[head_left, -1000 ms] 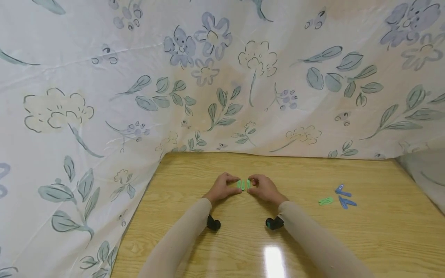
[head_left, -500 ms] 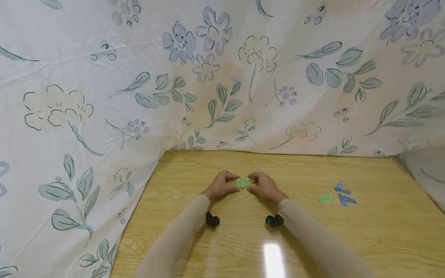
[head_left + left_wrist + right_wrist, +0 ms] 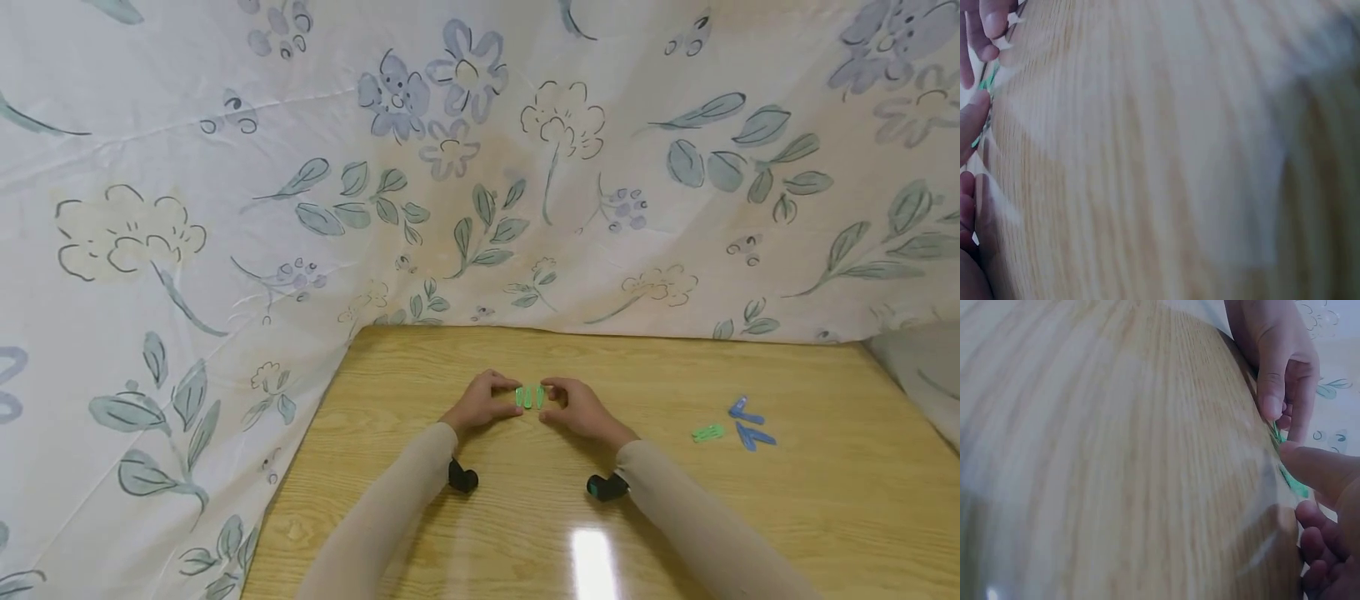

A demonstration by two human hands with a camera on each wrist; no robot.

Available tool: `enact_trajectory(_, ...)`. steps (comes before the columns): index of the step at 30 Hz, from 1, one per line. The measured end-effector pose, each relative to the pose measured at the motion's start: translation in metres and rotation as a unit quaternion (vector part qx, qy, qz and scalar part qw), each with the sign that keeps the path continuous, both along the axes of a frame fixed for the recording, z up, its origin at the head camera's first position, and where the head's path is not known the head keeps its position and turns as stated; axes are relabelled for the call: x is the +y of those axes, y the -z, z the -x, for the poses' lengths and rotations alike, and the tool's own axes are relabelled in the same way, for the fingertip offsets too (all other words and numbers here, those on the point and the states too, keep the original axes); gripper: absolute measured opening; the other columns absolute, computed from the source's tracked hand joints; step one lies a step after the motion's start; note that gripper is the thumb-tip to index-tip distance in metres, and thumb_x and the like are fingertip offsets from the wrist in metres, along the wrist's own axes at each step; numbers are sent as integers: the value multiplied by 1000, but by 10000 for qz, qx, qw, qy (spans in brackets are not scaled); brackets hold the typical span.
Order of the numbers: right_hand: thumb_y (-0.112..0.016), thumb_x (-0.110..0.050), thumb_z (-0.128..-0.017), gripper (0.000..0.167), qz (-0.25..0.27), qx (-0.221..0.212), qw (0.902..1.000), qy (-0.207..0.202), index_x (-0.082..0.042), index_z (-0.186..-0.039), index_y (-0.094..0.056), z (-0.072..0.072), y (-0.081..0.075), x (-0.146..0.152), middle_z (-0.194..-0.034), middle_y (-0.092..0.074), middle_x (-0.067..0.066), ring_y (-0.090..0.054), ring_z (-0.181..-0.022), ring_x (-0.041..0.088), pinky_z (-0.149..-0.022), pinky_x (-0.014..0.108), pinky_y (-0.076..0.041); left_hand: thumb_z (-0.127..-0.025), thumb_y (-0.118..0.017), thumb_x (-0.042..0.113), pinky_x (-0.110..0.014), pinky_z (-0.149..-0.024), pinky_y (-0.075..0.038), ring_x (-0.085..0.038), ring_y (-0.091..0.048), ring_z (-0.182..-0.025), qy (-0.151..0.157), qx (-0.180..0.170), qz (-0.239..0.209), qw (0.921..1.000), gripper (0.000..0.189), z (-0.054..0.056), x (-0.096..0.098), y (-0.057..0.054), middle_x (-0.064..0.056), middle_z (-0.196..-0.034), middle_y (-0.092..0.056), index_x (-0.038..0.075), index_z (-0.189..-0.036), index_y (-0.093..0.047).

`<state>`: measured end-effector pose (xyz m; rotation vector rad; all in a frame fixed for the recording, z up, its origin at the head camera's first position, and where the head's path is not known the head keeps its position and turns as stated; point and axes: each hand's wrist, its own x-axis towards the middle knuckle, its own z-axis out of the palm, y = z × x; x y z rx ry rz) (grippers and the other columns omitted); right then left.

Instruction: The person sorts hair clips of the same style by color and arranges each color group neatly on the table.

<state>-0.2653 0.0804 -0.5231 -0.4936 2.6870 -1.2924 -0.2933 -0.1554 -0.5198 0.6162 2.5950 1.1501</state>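
Three green hair clips stand side by side between my hands in the head view. My left hand [image 3: 480, 400] pinches the left clip [image 3: 519, 397] by its ends between thumb and finger. Close beside it is the middle clip [image 3: 528, 397]. The right clip [image 3: 540, 396] sits slightly apart, with the spread thumb and finger of my right hand [image 3: 581, 410] around its ends, a small gap at the thumb. In the right wrist view, a green clip [image 3: 1296, 485] shows below my right thumb. The left wrist view catches only fingers and slivers of green.
Farther right on the wooden table [image 3: 525, 517] lie more green clips [image 3: 708, 432], close together. Blue hair clips [image 3: 754, 437] spread in V shapes lie beside them. A flowered cloth [image 3: 480, 250] hangs along the table's back and left edges.
My right thumb and finger have spread apart and that hand has drawn back slightly to the right, letting go of the right clip. My left hand has kept its hold.
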Motion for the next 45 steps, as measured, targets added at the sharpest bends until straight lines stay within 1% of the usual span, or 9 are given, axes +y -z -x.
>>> enact_trajectory(2, -81, -16, -86, 59, 43, -39, 9999, -87, 4, -136, -58, -1, -1, 3, -106, -66, 12, -52, -87, 19, -77, 31, -43, -85, -83, 26, -45, -102, -44, -24, -54, -111, -18, -11, -13, 10000, 49, -1, 2, -1, -12, -119, -60, 11, -130, -70)
enact_trajectory(4, -80, -17, -86, 59, 105, -84, 9998, -141, 4, -136, -58, -2, -3, 7, -108, -66, 13, -55, -90, 20, -78, 31, -46, -85, -83, 26, -45, -102, -44, -24, -53, -111, -27, -3, -27, 10000, 49, -2, 3, -2, -12, -119, -60, 11, -130, -70)
enact_trajectory(9, -78, -18, -89, 54, 189, -101, 9996, -192, 3, -134, -60, -7, -8, 15, -112, -66, 16, -62, -98, 24, -87, 41, -53, -86, -83, 28, -43, -102, -44, -23, -53, -110, 7, 127, 26, 9999, 49, -3, 1, 1, -11, -119, -60, 10, -130, -70)
enact_trajectory(13, -77, -21, -90, 50, 67, 108, 9997, -224, 4, -132, -61, -12, -10, 22, -112, -67, 18, -64, -98, 27, -87, 44, -54, -85, -83, 27, -41, -100, -44, -22, -53, -108, -10, 219, 106, 9997, 49, -5, -3, 3, -11, -117, -61, 9, -129, -70)
enact_trajectory(16, -76, -22, -91, 49, -59, 266, 9995, -150, 3, -130, -63, -16, -12, 29, -112, -68, 18, -65, -98, 27, -86, 44, -55, -85, -83, 26, -41, -100, -44, -22, -53, -109, -27, 201, 82, 9998, 49, -6, -5, 3, -11, -117, -61, 10, -129, -70)
enact_trajectory(22, -76, -20, -91, 47, -231, 343, 9991, 27, 2, -130, -63, -29, -22, 45, -114, -68, 20, -65, -97, 28, -83, 44, -55, -85, -83, 27, -43, -104, -43, -21, -52, -110, -9, 128, 94, 9999, 49, -4, -4, 6, -9, -119, -60, 12, -130, -70)
enact_trajectory(27, -75, -23, -92, 47, -328, 387, 9986, 145, 1, -131, -63, -41, -27, 60, -116, -67, 19, -64, -99, 28, -81, 42, -54, -85, -83, 26, -47, -105, -43, -24, -53, -112, 13, 139, 41, 9999, 49, -6, -1, 8, -12, -119, -60, 10, -130, -70)
enact_trajectory(32, -75, -23, -92, 46, -363, 599, 9972, 280, 0, -131, -63, -47, -30, 73, -116, -68, 20, -63, -99, 29, -80, 41, -53, -85, -84, 27, -44, -103, -44, -23, -53, -110, -30, 242, 97, 9997, 49, 0, -1, 9, -10, -118, -61, 12, -129, -71)
enact_trajectory(45, -75, -22, -92, 45, -653, 845, 9923, 636, 0, -130, -64, -68, -33, 116, -116, -69, 19, -64, -100, 31, -76, 40, -53, -86, -82, 28, -44, -104, -43, -22, -53, -111, -45, 215, 148, 9996, 48, -1, 5, 3, -9, -118, -60, 12, -130, -70)
